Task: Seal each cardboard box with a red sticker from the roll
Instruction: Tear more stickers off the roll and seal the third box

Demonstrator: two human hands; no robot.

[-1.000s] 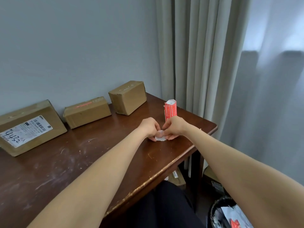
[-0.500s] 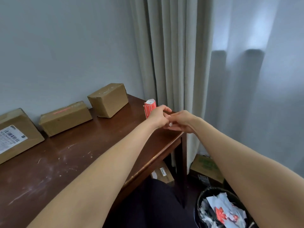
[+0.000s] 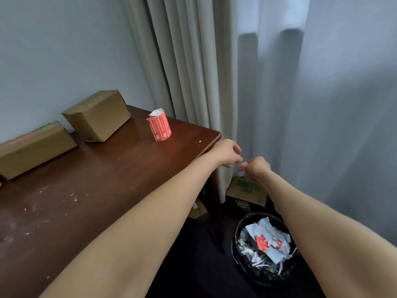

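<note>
Left grip (image 3: 227,153) and right grip (image 3: 256,167) pinch a small pale scrap (image 3: 243,163) past the scuffed dark wooden tabletop's (image 3: 107,179) corner, before beige curtains (image 3: 189,61); red sticker roll (image 3: 160,125) and brown cardboard boxes (image 3: 96,116) stand leftward, black wastebasket (image 3: 238,250) below.

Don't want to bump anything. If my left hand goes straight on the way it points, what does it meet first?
Probably the curtain hanging past the table corner; nothing else shows ahead of the left hand, though depth is unclear.
</note>
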